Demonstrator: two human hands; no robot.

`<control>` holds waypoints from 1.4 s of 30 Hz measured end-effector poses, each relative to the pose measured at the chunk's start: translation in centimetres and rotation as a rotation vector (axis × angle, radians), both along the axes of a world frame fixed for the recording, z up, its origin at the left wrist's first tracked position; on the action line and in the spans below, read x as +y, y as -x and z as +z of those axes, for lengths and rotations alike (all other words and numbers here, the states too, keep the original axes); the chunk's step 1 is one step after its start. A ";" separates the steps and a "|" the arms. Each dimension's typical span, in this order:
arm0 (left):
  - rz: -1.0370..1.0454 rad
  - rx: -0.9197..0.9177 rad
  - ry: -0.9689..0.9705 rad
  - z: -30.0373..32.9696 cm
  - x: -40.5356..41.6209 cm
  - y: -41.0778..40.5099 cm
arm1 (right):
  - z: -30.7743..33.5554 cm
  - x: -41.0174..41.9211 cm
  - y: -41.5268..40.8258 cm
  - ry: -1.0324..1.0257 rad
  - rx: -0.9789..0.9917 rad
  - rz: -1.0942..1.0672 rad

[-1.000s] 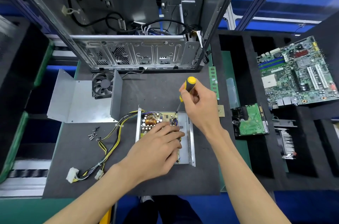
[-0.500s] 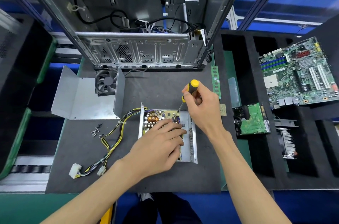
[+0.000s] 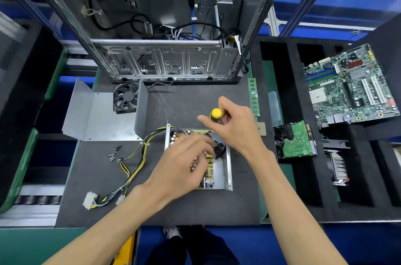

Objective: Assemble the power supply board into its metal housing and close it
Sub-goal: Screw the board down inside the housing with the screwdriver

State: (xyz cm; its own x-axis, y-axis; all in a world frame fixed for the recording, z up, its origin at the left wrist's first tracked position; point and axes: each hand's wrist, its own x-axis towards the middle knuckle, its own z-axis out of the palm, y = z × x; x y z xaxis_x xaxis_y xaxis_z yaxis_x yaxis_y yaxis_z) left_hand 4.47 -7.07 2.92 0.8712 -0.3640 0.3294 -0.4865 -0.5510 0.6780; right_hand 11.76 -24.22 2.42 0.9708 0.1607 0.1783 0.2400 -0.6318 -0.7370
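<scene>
Right hand (image 3: 236, 128) grips screwdriver (image 3: 215, 115); left hand (image 3: 184, 162), fingers curled, steadies board (image 3: 209, 164). Keep driver upright, pressing lightly.

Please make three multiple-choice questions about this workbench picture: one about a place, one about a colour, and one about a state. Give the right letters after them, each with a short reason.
1. Where does the small pile of loose metal screws lie?
A. on the dark mat, left of the open metal housing
B. inside the housing
C. on the green motherboard

2. What colour is the cap of the screwdriver?
A. red
B. yellow
C. blue

3. In what state is the folded grey sheet-metal cover?
A. closed over the housing
B. held in the left hand
C. lying apart on the mat, beside the black fan

Answers:
1. A: the screws sit on the mat near the yellow and black cable bundle.
2. B: a yellow cap shows where the right hand grips the handle.
3. C: the housing is open and the power supply board shows.
</scene>
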 end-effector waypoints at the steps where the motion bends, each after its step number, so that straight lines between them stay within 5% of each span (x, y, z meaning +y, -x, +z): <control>1: 0.094 0.017 0.086 0.7 0.0 -0.4 | 0.1 0.1 0.0 0.013 -0.010 0.003; 5: 0.271 0.156 0.136 4.3 -0.2 -4.2 | 0.5 0.3 0.0 0.072 0.006 -0.011; 10: 0.076 0.105 -0.165 6.4 -1.2 -7.1 | 0.7 0.4 -0.2 0.129 0.077 -0.034; 17: -0.171 0.168 -0.159 7.4 -1.1 -7.7 | 0.2 -1.5 0.0 -0.079 0.136 0.077; 22: 0.004 0.119 -0.262 7.5 -1.4 -8.1 | 0.1 -1.4 -0.1 -0.088 0.132 0.055; 27: -0.144 0.138 -0.332 7.8 -1.2 -8.7 | 0.4 -1.4 -0.2 -0.125 0.141 0.070; 31: -0.007 0.140 -0.289 7.8 -0.9 -9.1 | 0.7 -1.4 -0.3 -0.140 0.154 0.060; 35: -0.141 0.151 -0.340 8.0 -0.8 -9.5 | 0.8 -1.2 -0.4 -0.131 0.149 0.060; 42: -0.059 0.168 -0.345 8.1 -0.8 -9.6 | 1.1 -1.0 -0.4 -0.138 0.190 0.097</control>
State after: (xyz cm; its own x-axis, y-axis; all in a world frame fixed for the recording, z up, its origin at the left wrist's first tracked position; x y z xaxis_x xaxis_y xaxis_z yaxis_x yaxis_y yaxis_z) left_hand 14.11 -7.83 10.99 0.8767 -0.4798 0.0336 -0.4225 -0.7350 0.5304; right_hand 12.15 -25.18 3.47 0.9702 0.2413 0.0210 0.1434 -0.5026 -0.8525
